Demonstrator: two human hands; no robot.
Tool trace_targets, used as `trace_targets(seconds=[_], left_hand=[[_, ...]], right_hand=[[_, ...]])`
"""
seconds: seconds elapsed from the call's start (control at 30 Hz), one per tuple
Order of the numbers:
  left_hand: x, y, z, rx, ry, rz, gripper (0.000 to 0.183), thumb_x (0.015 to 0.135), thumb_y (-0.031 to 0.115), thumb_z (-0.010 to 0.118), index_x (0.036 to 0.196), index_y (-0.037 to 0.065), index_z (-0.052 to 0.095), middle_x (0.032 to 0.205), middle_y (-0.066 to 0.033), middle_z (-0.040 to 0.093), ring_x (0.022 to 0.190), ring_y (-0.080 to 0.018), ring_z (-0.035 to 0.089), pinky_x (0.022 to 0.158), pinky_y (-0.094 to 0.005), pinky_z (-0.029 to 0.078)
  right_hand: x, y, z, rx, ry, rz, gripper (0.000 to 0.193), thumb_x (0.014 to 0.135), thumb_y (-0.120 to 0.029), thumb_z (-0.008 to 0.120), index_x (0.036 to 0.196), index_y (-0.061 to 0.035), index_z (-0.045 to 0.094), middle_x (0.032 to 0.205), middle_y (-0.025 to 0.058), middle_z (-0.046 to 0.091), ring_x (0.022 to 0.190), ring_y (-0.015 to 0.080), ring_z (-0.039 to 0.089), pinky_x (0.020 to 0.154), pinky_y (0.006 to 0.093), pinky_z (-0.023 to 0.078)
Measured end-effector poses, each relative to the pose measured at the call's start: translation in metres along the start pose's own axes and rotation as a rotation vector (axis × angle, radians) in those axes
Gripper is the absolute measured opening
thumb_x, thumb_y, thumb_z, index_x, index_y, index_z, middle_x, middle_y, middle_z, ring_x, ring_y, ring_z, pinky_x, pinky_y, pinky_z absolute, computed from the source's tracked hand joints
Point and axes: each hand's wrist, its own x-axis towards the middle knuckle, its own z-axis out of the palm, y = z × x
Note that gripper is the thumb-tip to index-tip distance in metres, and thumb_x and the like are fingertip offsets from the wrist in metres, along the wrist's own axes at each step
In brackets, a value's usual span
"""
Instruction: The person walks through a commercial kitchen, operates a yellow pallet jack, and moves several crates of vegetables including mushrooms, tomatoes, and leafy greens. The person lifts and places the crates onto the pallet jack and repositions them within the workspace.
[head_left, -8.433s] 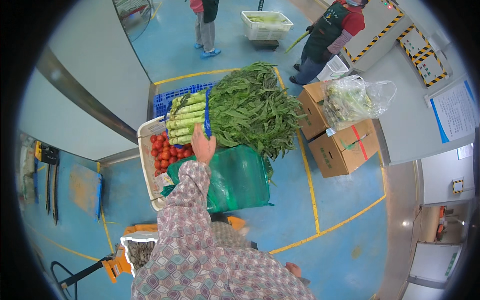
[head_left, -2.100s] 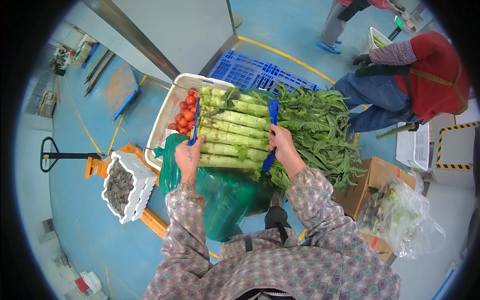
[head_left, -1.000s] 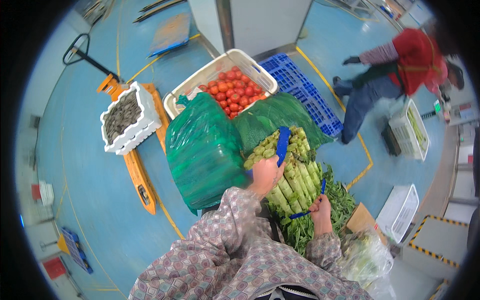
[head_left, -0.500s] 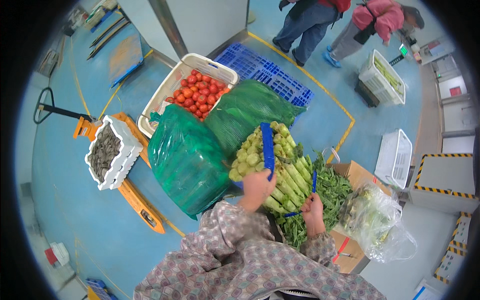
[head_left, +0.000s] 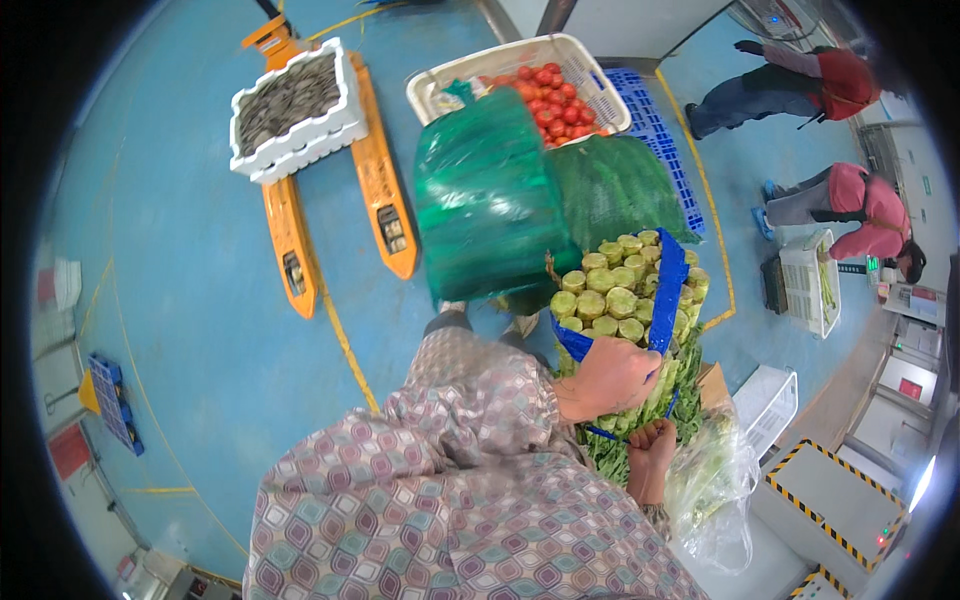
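A big bundle of stem lettuce [head_left: 610,295], cut ends up and leaves below, leans in front of me. A wide blue strap [head_left: 668,290] loops over the cut ends; my left hand [head_left: 615,380] is closed round it. Lower down, my right hand [head_left: 652,450] is closed on a thinner blue band [head_left: 605,433] tied round the stems near the leaves. Behind the bundle lie a green mesh sack [head_left: 620,190] and a shiny green plastic sack [head_left: 485,205].
A white crate [head_left: 450,75] holds tomatoes [head_left: 560,108]. An orange pallet truck [head_left: 385,190] carries a white foam box [head_left: 300,150]. Clear plastic bags [head_left: 715,500] and a cardboard box [head_left: 712,385] are right of the bundle. Two people [head_left: 870,215] [head_left: 780,95] stand by a crate [head_left: 800,265] far right.
My view has turned left, so the scene sits rotated. The lettuce bundle now shows its cut ends more squarely. Both hands keep their hold on the blue straps.
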Motion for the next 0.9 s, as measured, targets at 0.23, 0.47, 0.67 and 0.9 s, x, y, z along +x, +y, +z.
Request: trace_targets(seconds=[0.23, 0.47, 0.67, 0.9], left_hand=[[-0.081, 0.013, -0.014, 0.005, -0.046, -0.018, 0.018, 0.084, 0.017, 0.072, 0.072, 0.007, 0.066, 0.061, -0.0146, 0.064, 0.056, -0.0366, 0.064, 0.053, -0.05, 0.049], [-0.126, 0.02, -0.038, 0.076, -0.104, -0.132, 0.02, 0.084, 0.019, 0.073, 0.07, 0.008, 0.065, 0.059, -0.0138, 0.063, 0.055, -0.0353, 0.065, 0.053, -0.048, 0.052], [-0.165, 0.01, -0.031, 0.171, -0.013, -0.29, 0.022, 0.087, 0.022, 0.072, 0.074, 0.007, 0.063, 0.062, -0.015, 0.061, 0.058, -0.0374, 0.064, 0.055, -0.0486, 0.051], [-0.269, 0.042, -0.003, 0.171, -0.16, -0.688, 0.025, 0.09, 0.025, 0.072, 0.079, 0.005, 0.063, 0.065, -0.0186, 0.059, 0.059, -0.0393, 0.06, 0.058, -0.0466, 0.049]], right_hand=[[-0.029, 0.029, -0.049, 0.02, 0.001, -0.053, 0.032, 0.102, -0.024, 0.051, 0.073, -0.0185, 0.04, 0.054, -0.006, 0.027, 0.043, 0.0108, 0.022, 0.043, 0.031, 0.021], [-0.053, 0.053, -0.056, -0.037, 0.036, 0.03, 0.031, 0.101, -0.026, 0.052, 0.074, -0.0178, 0.041, 0.055, -0.0049, 0.026, 0.044, 0.0119, 0.023, 0.044, 0.0323, 0.023], [-0.011, 0.075, -0.069, -0.186, -0.135, 0.174, 0.026, 0.1, -0.025, 0.053, 0.078, -0.017, 0.043, 0.058, -0.0034, 0.027, 0.047, 0.0132, 0.023, 0.047, 0.0333, 0.024], [0.005, 0.133, -0.143, -0.314, -0.095, 0.394, 0.023, 0.103, -0.025, 0.051, 0.083, -0.0163, 0.043, 0.06, -0.0037, 0.027, 0.047, 0.0123, 0.023, 0.047, 0.0321, 0.023]])
